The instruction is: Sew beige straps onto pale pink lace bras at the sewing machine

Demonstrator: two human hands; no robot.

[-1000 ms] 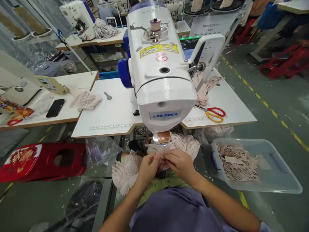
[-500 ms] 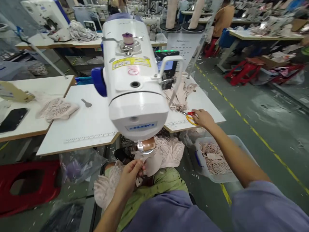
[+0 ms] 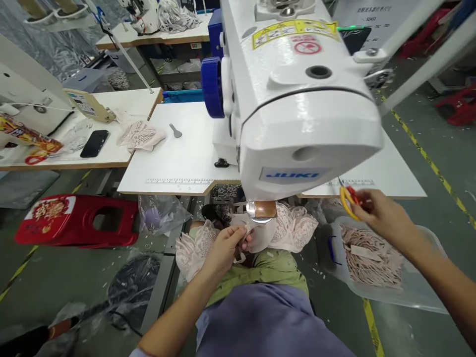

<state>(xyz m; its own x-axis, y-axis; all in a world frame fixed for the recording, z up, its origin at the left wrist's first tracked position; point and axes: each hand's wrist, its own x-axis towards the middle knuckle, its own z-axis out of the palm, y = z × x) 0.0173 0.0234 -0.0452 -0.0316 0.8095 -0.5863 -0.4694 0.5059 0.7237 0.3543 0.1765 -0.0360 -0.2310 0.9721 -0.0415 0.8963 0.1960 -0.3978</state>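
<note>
A white Juki sewing machine (image 3: 293,99) fills the upper middle, its head hanging over my lap. Below its needle end lies pale pink lace fabric (image 3: 290,230). My left hand (image 3: 226,248) is closed, pinching an edge of that lace just under the machine's end. My right hand (image 3: 383,215) is off to the right, above the plastic bin, gripping scissors with red and yellow handles (image 3: 349,198). The scissor blades are mostly hidden behind the fingers.
The white table (image 3: 178,163) carries the machine and a ruler strip at its edge. A clear bin (image 3: 401,292) of pink strips stands right. Left: a red stool (image 3: 74,220), plastic bags, another table with a phone (image 3: 94,144) and lace piece (image 3: 141,135).
My right hand left the lace, reached to the table for the scissors, and now carries them back toward my lap. My left hand kept its pinch on the lace.
</note>
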